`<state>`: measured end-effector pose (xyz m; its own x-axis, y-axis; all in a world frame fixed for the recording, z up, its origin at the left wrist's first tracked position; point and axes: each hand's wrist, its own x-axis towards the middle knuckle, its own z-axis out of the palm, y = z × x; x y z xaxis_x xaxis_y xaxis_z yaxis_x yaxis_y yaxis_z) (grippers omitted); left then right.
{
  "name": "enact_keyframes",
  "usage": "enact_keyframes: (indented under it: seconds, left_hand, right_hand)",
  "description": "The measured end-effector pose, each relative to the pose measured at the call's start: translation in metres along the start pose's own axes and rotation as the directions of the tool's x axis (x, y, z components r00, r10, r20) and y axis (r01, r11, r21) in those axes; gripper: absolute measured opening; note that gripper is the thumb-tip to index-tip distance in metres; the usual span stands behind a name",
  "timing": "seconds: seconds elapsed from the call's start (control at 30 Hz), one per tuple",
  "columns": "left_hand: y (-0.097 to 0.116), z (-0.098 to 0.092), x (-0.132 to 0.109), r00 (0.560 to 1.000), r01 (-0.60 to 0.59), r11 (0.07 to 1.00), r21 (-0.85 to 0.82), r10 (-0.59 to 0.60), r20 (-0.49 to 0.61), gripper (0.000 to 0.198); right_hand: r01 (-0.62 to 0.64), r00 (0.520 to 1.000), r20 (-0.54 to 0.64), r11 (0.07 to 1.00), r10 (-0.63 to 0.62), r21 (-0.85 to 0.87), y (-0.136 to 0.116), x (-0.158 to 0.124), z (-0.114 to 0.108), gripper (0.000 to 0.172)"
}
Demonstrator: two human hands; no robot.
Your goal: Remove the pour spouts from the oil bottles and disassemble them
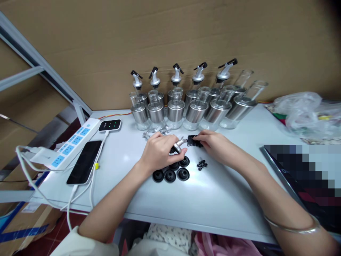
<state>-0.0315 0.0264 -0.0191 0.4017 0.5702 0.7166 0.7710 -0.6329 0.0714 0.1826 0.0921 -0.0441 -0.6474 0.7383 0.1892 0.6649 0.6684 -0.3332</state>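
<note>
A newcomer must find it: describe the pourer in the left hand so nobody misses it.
On the pale table, look in front of the steel-clad bottles. There, the left hand holds a silver-and-black pourer. The five pourers behind sit on bottles; this one is in a hand.

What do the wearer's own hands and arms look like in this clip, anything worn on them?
The left hand and right hand are ungloved. A pale, loose sleeve ends around the left elbow; a thin, shiny silver-coloured bangle rings the right forearm.
</note>
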Motion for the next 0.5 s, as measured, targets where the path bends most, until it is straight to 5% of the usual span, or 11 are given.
enact_keyframes:
  seconds: [0.13,0.23,0.33,0.5]
  left_hand:
    - [0.000,-0.001,0.000,0.999,0.006,1.000,-0.009,-0.006,0.035,0.037]
    - [0.000,-0.001,0.001,0.996,0.032,0.999,-0.017,-0.030,0.079,0.048]
    - [0.000,-0.001,0.001,0.995,0.052,0.999,-0.013,-0.051,0.083,0.050]
    - [0.000,0.000,0.001,0.996,0.057,0.998,-0.010,-0.057,0.067,0.047]
  right_hand:
    - [-0.062,0.996,-0.061,0.995,0.066,0.073,-0.019,0.001,-0.014,0.027]
    - [-0.049,0.991,-0.105,0.950,0.085,0.310,-0.038,0.000,-0.029,0.027]
    - [-0.044,0.997,-0.032,0.861,0.070,0.506,-0.050,-0.001,-0.036,0.028]
    - [-0.128,0.991,0.107,0.793,0.079,0.596,-0.052,-0.001,-0.033,0.034]
